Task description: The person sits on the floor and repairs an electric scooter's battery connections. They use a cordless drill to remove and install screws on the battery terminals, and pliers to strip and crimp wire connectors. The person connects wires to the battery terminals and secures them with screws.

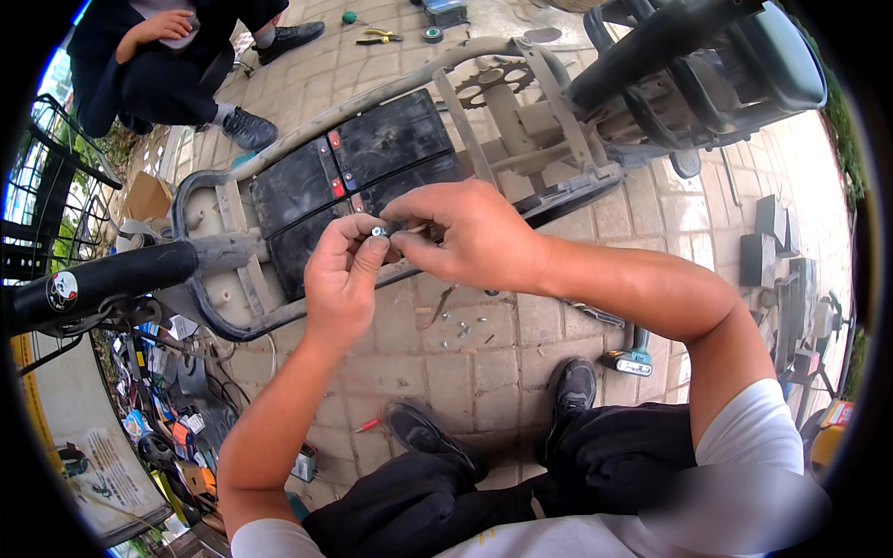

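My left hand (342, 265) pinches a small silver bolt (378, 232) between thumb and fingertips. Close against it, my right hand (465, 232) is also closed, its thumb and fingers round a small dark piece that I cannot make out. Both hands are held above the near edge of a scooter frame (307, 121). Black battery blocks (391, 126) sit side by side inside that frame, with red and metal terminals (336, 163) where they meet. My fingers hide part of the nearest block.
Loose screws (465, 325) lie on the paving before my shoes. A cordless drill (634, 353) rests at right, a red-handled screwdriver (369, 425) at left. Beyond the frame are yellow pliers (379, 37) and a crouching person (177, 74). Tools and parts (177, 400) crowd the left.
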Action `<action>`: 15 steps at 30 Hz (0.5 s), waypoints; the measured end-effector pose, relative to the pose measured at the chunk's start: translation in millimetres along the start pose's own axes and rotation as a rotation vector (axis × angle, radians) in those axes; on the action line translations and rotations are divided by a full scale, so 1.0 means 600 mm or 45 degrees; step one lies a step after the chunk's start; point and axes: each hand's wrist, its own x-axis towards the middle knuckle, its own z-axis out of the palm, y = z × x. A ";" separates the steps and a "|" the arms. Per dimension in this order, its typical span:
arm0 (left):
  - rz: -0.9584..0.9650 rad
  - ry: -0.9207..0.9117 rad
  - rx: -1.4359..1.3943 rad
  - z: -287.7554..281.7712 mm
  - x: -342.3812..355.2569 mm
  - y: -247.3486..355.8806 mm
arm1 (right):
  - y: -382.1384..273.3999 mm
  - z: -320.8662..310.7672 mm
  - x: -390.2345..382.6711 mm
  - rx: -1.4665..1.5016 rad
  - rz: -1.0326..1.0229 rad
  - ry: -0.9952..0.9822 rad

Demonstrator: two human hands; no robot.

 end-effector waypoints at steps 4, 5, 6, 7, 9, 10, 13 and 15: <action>-0.109 0.062 -0.102 0.000 0.002 0.012 | 0.002 -0.003 0.000 -0.170 -0.170 0.008; -0.139 0.059 -0.136 -0.001 0.003 0.012 | 0.004 -0.003 0.001 -0.156 -0.167 0.010; -0.169 0.057 -0.170 -0.004 0.004 0.012 | 0.007 -0.002 0.001 -0.142 -0.165 0.013; -0.198 0.056 -0.203 -0.007 0.005 0.012 | 0.010 -0.001 0.002 -0.127 -0.163 0.014; -0.244 0.016 -0.272 -0.017 0.010 0.008 | 0.012 0.001 0.005 -0.088 -0.151 0.013; -0.266 -0.001 -0.306 -0.020 0.012 0.007 | 0.012 0.003 0.006 -0.068 -0.147 0.010; -0.271 0.005 -0.440 -0.014 0.014 0.012 | 0.009 0.005 0.008 -0.010 -0.088 0.039; -0.266 -0.002 -0.436 -0.015 0.016 0.013 | 0.007 0.005 0.009 -0.022 -0.068 0.048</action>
